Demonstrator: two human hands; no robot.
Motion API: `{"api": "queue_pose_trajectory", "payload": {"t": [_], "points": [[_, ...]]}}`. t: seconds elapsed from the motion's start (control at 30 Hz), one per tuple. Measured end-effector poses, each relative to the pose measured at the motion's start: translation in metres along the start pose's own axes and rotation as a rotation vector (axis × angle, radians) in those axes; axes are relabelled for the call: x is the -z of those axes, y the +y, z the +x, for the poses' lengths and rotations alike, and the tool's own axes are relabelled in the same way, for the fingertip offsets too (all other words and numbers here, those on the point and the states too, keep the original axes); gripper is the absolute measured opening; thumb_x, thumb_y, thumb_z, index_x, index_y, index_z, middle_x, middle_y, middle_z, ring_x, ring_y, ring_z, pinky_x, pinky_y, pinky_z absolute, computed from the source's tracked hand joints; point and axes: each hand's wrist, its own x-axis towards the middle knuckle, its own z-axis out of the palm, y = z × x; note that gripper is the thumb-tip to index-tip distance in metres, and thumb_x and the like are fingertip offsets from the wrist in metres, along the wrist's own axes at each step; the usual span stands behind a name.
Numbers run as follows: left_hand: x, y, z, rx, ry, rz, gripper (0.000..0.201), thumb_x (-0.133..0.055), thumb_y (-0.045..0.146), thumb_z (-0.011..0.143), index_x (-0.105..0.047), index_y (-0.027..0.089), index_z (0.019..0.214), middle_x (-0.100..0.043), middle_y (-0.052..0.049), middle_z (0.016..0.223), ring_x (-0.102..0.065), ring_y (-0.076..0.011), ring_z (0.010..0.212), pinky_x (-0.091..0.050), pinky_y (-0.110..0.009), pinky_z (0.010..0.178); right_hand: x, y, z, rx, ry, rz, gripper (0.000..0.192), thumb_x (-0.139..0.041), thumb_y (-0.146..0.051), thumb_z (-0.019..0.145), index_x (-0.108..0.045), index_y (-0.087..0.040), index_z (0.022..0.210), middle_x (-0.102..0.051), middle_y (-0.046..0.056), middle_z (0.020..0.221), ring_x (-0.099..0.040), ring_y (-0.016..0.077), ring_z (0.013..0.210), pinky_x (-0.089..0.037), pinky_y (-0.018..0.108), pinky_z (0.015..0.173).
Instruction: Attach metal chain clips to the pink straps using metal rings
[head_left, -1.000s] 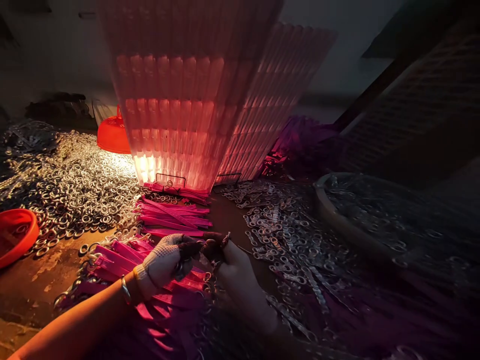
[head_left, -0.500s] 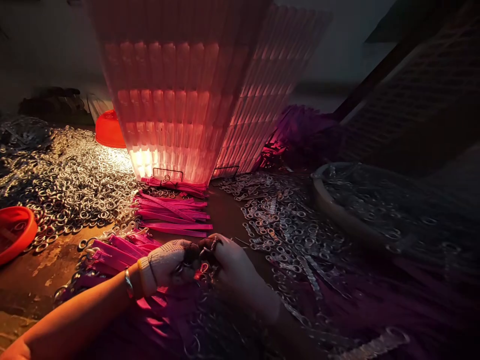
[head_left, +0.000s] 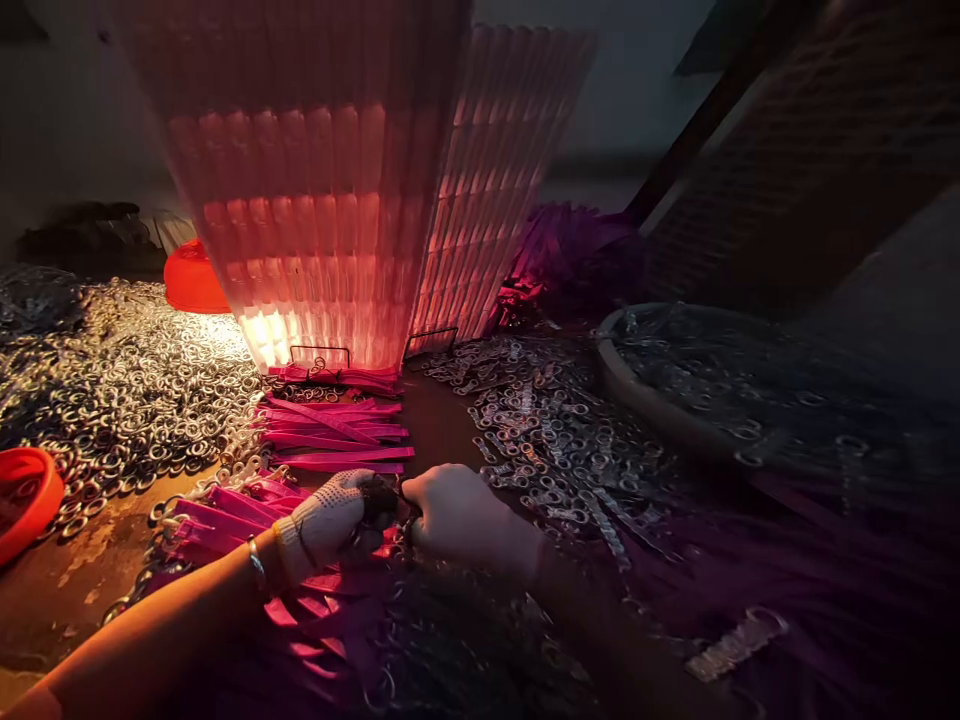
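Observation:
My left hand (head_left: pixel 334 515) wears a pale dotted work glove with darkened fingertips and is closed. Against it, my right hand (head_left: pixel 457 520) is closed too, its fingers curled at the left hand's fingertips. Whatever is pinched between them is small, dark and mostly hidden. Beneath and beside my left hand lies a pile of pink straps (head_left: pixel 240 510) with metal rings at their ends. More pink straps (head_left: pixel 337 430) lie in a row just beyond my hands. To the right of my right hand spread many loose metal snap hooks (head_left: pixel 562 440).
A heap of metal rings (head_left: pixel 142 390) covers the left side below a red lamp shade (head_left: pixel 195 278). A tall ribbed translucent panel (head_left: pixel 300 220) stands behind the straps. A red bowl (head_left: pixel 49 500) sits at the left edge, a large round basin (head_left: pixel 622 370) at right.
The view has shifted, so the surroundings sit further left. My right hand has turned, its back now facing up, and stays close against my left hand.

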Motion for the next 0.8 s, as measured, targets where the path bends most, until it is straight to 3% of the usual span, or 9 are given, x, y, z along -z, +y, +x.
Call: {"api": "queue_pose_trajectory", "payload": {"t": [0.07, 0.13, 0.2, 0.27, 0.37, 0.47, 0.6, 0.7, 0.8], "points": [[0.001, 0.001, 0.007, 0.045, 0.043, -0.056, 0.016, -0.063, 0.028, 0.075, -0.056, 0.015, 0.069, -0.048, 0.004, 0.05, -0.04, -0.0056, 0.033, -0.027, -0.015, 0.03, -0.006, -0.004, 0.0, -0.038, 0.073, 0.019, 0.013, -0.058, -0.024, 0.071, -0.067, -0.016, 0.075, -0.071, 0.01, 0.075, -0.058, 0.0187, 0.064, -0.019, 0.029, 0.054], [0.002, 0.007, 0.012, 0.067, 0.064, -0.123, 0.017, -0.065, 0.026, 0.076, -0.056, 0.015, 0.069, -0.048, 0.004, 0.051, -0.041, -0.0051, 0.033, -0.025, -0.014, 0.03, -0.018, -0.005, 0.001, -0.131, 0.157, 0.22, 0.015, -0.055, -0.021, 0.075, -0.068, -0.014, 0.08, -0.071, 0.008, 0.076, -0.058, 0.018, 0.066, -0.024, 0.027, 0.055], [0.003, 0.016, 0.016, 0.134, 0.034, -0.249, 0.015, -0.066, 0.022, 0.078, -0.057, 0.013, 0.07, -0.048, 0.004, 0.052, -0.04, -0.0046, 0.033, -0.021, -0.013, 0.028, -0.03, 0.001, 0.002, -0.193, 0.186, 0.458, 0.019, -0.049, -0.022, 0.083, -0.067, -0.014, 0.079, -0.07, 0.006, 0.075, -0.058, 0.0165, 0.067, -0.029, 0.024, 0.055], [0.006, 0.026, 0.022, 0.206, 0.001, -0.397, 0.009, -0.063, 0.017, 0.081, -0.059, 0.011, 0.075, -0.048, 0.003, 0.053, -0.04, -0.0043, 0.032, -0.02, -0.013, 0.027, -0.04, 0.015, 0.006, -0.24, 0.202, 0.548, 0.028, -0.041, -0.024, 0.09, -0.067, -0.015, 0.083, -0.07, 0.004, 0.079, -0.058, 0.0163, 0.07, -0.033, 0.023, 0.057], [0.016, 0.035, 0.033, 0.186, 0.045, -0.538, 0.006, -0.057, 0.014, 0.087, -0.06, 0.012, 0.084, -0.055, 0.001, 0.059, -0.049, -0.0056, 0.039, -0.033, -0.012, 0.032, -0.048, 0.045, 0.016, -0.356, 0.22, 0.46, 0.033, -0.035, -0.019, 0.092, -0.068, -0.015, 0.096, -0.071, 0.008, 0.091, -0.059, 0.0171, 0.075, -0.036, 0.024, 0.061], [0.027, 0.036, 0.045, 0.134, 0.112, -0.571, 0.013, -0.055, 0.023, 0.091, -0.061, 0.012, 0.093, -0.063, -0.004, 0.068, -0.062, -0.012, 0.051, -0.046, -0.017, 0.039, -0.059, 0.062, 0.028, -0.384, 0.146, 0.398, 0.026, -0.043, -0.013, 0.086, -0.069, -0.015, 0.091, -0.07, 0.01, 0.093, -0.06, 0.0177, 0.076, -0.037, 0.025, 0.063], [0.031, 0.031, 0.056, 0.149, 0.103, -0.57, 0.027, -0.057, 0.035, 0.092, -0.063, 0.009, 0.096, -0.063, -0.006, 0.066, -0.06, -0.0137, 0.047, -0.04, -0.017, 0.033, -0.086, 0.052, 0.048, -0.331, 0.076, 0.335, 0.019, -0.053, -0.007, 0.076, -0.069, -0.016, 0.083, -0.067, 0.011, 0.108, -0.062, 0.0179, 0.085, -0.039, 0.025, 0.069], [0.029, 0.028, 0.059, 0.168, 0.09, -0.541, 0.024, -0.058, 0.032, 0.092, -0.064, 0.009, 0.091, -0.06, -0.005, 0.062, -0.055, -0.0105, 0.044, -0.034, -0.014, 0.031, -0.103, 0.038, 0.06, -0.309, 0.091, 0.318, 0.018, -0.054, -0.009, 0.075, -0.069, -0.015, 0.083, -0.063, 0.012, 0.116, -0.061, 0.0189, 0.091, -0.04, 0.026, 0.073], [0.026, 0.025, 0.058, 0.146, 0.101, -0.493, 0.017, -0.061, 0.026, 0.09, -0.064, 0.01, 0.085, -0.059, -0.003, 0.06, -0.054, -0.0085, 0.043, -0.033, -0.012, 0.032, -0.11, 0.037, 0.065, -0.296, 0.117, 0.348, 0.016, -0.054, -0.006, 0.073, -0.067, -0.014, 0.078, -0.063, 0.013, 0.11, -0.061, 0.0182, 0.088, -0.042, 0.026, 0.075]]}}
